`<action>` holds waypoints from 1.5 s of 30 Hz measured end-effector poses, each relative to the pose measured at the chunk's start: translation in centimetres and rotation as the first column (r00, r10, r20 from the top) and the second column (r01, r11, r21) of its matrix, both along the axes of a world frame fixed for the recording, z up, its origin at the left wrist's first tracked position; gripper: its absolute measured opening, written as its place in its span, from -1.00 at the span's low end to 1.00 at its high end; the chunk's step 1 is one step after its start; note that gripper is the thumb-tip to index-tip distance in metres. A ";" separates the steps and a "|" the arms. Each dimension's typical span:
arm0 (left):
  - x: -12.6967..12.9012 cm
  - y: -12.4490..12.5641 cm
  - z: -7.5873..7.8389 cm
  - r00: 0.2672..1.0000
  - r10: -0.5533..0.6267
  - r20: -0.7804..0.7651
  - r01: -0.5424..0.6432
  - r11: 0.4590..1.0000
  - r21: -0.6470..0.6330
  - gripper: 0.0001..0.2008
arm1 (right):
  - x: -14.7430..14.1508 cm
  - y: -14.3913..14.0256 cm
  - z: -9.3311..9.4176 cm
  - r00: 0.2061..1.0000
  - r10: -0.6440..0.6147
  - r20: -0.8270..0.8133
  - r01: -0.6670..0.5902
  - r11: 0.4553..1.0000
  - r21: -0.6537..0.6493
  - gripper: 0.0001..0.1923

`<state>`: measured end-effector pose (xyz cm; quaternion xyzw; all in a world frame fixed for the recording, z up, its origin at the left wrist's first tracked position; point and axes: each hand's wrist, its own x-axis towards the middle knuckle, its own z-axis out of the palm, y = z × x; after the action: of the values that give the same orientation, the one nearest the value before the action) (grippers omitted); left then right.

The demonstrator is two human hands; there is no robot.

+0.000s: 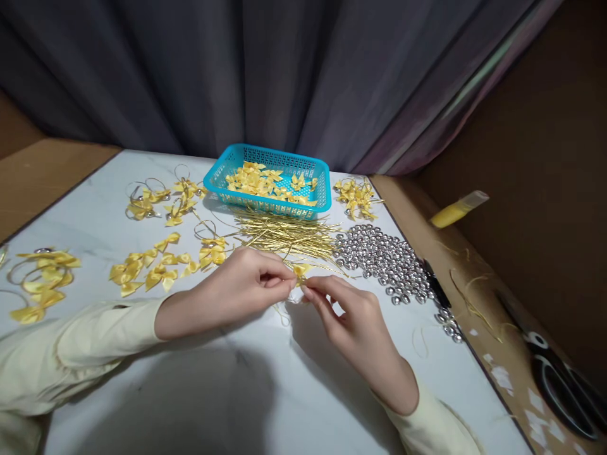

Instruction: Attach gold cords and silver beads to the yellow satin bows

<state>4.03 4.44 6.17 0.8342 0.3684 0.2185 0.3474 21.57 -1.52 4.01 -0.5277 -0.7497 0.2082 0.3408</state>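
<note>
Both my hands meet over the middle of the white board, pinching one small yellow ribbon bow [300, 270] between them. My left hand [237, 284] grips it from the left, thumb against forefinger. From the right, my right hand [348, 313] holds its lower side with thumb and fingertips. A thin pale cord [283, 316] hangs below the fingers. Just behind the hands lies a heap of gold cords [284, 234]. Silver beads [382, 256] are spread to the right of them. How the bow joins the cord is hidden by my fingertips.
A blue basket [327, 189] of yellow bows stands at the back. Loose bows [161, 262] and corded bows [45, 284] lie left, with another bow pile [356, 197] back right. Black scissors [559, 385], paper scraps and a yellow-filled tube [458, 210] are at the right. A dark curtain [275, 76] hangs behind.
</note>
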 end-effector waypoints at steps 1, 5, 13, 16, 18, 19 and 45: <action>0.0 0.0 0.0 1.000 0.002 0.000 -0.002 1.000 -0.005 -0.82 | 0.0 0.0 0.1 1.000 0.001 -0.010 -0.001 1.000 0.004 -0.86; 0.0 0.1 0.1 1.000 -0.010 0.009 0.010 1.000 0.021 -0.81 | 0.0 0.0 0.2 0.999 0.006 -0.035 -0.005 1.000 0.026 -0.84; 0.0 0.1 -0.1 0.999 -0.030 0.018 0.029 0.997 0.067 -0.79 | 0.2 0.0 -0.2 1.000 0.014 -0.017 -0.013 0.998 0.058 -0.82; 0.0 0.1 -0.1 1.000 -0.026 0.015 0.025 0.997 0.075 -0.79 | 0.2 0.0 -0.1 1.000 0.018 -0.011 -0.018 0.998 0.066 -0.81; 0.0 0.1 -0.1 0.999 -0.026 0.018 0.025 0.996 0.086 -0.80 | 0.2 0.0 -0.1 1.000 0.023 -0.006 -0.023 0.997 0.070 -0.81; 0.0 0.0 0.0 0.999 -0.027 0.019 0.026 0.996 0.090 -0.81 | 0.2 0.0 0.0 1.000 0.026 -0.003 -0.026 0.997 0.072 -0.81; 0.1 -0.1 0.1 0.999 -0.046 0.014 0.044 0.995 0.092 -0.81 | 0.3 -0.2 0.0 0.998 0.049 0.029 -0.052 0.994 0.097 -0.76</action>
<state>4.12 4.36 6.28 0.8555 0.3362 0.2342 0.3167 21.89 -1.70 4.05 -0.4940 -0.7766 0.1727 0.3508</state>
